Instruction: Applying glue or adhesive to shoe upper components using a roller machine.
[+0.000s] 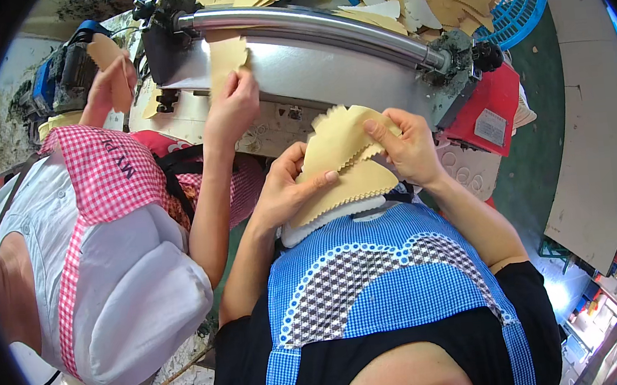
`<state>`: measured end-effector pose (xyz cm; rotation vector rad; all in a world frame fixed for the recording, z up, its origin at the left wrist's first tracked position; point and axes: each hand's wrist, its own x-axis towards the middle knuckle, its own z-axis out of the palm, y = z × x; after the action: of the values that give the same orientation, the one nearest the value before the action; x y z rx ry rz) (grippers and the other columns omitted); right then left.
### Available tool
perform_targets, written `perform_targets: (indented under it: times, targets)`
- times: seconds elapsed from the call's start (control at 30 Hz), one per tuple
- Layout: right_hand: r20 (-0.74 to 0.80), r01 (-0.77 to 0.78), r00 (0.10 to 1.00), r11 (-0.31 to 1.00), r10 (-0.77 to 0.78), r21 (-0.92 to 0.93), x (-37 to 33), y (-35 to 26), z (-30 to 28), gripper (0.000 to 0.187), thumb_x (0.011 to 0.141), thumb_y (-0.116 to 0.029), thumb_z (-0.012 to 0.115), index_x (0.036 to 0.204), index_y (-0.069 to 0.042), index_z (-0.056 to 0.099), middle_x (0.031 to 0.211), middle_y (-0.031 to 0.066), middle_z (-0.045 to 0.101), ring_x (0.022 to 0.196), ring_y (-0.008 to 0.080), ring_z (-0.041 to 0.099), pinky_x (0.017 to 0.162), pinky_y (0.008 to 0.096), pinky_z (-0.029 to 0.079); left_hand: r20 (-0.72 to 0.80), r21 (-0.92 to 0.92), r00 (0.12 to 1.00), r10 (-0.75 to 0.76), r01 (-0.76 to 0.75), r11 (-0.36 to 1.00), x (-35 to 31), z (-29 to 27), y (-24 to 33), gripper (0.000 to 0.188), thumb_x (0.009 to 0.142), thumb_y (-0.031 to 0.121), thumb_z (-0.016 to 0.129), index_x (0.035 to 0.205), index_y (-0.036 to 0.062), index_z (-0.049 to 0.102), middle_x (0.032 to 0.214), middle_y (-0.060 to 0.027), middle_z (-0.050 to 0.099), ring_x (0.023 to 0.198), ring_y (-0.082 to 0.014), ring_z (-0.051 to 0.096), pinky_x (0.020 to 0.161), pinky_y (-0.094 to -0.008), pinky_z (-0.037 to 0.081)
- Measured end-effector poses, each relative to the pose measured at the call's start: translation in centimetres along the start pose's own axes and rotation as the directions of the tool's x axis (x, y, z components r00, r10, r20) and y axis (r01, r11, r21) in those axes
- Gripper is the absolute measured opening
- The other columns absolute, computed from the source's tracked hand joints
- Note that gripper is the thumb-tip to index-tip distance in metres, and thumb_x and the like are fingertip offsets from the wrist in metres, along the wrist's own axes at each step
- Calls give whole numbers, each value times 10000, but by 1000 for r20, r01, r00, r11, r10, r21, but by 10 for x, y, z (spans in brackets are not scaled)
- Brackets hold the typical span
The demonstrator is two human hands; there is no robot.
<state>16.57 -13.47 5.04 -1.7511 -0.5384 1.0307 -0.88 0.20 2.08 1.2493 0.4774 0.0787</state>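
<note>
Both my hands grip flat tan pieces (347, 134) with zigzag-cut edges, in front of my blue checked apron. My left hand (286, 187) is closed on the near, lower pieces, its thumb lying across the top. With thumb and fingers, my right hand (403, 144) pinches the upper piece at its right side. The pieces overlap and fan slightly apart. Some whitish-grey pieces (332, 212) show below them, against the apron. How many layers I hold is hard to make out.
Ahead stands a machine with a long steel roller (309, 31) and a red end housing (488, 111). Blue baskets (527, 5) behind it hold heaped tan pieces. On the left, a co-worker's hand (235, 103) holds a tan piece (227, 56) at the roller; their other hand holds another piece.
</note>
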Motion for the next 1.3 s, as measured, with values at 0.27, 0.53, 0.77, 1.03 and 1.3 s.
perform_targets:
  times: [0.27,0.53,0.77,1.03,1.3]
  targets:
    - [51,-72,996,995,68,75,-8,7,3,355,944,-308,535,723,-39,598,567,-59,483,501,13,448,447,186,360,-118,88,992,-51,61,994,-8,6,0,467,803,199,713,1166,-26,526,1045,-94,630,946,-137,592,836,-279,476]
    - [78,60,995,997,-65,55,-10,15,6,350,948,-261,530,671,-48,550,560,-51,465,507,14,429,438,189,352,-292,-112,956,-39,6,994,-9,10,-9,338,785,73,708,1072,-38,570,934,-69,657,801,-110,622,723,-246,512]
    - [-145,-144,962,876,233,460,29,20,-39,294,960,-272,483,947,-8,611,770,80,647,632,114,603,551,191,472,-311,-156,949,-56,7,988,-22,-4,-7,270,816,41,659,1059,-40,574,918,-82,655,778,-123,632,691,-247,531]
    - [217,53,975,999,-50,-7,1,15,-3,236,911,-244,577,999,-28,616,785,41,632,704,101,591,649,259,481,-196,29,981,16,-11,1000,-13,16,11,306,802,96,707,1052,-26,578,950,-68,647,842,-97,603,738,-232,496]
    - [-34,-146,966,652,255,744,57,22,-42,208,921,-140,496,997,34,582,904,100,651,753,128,626,692,219,523,-185,85,981,56,-40,996,-10,-1,-1,150,879,138,625,814,24,554,700,34,548,636,-13,482,531,-172,390]
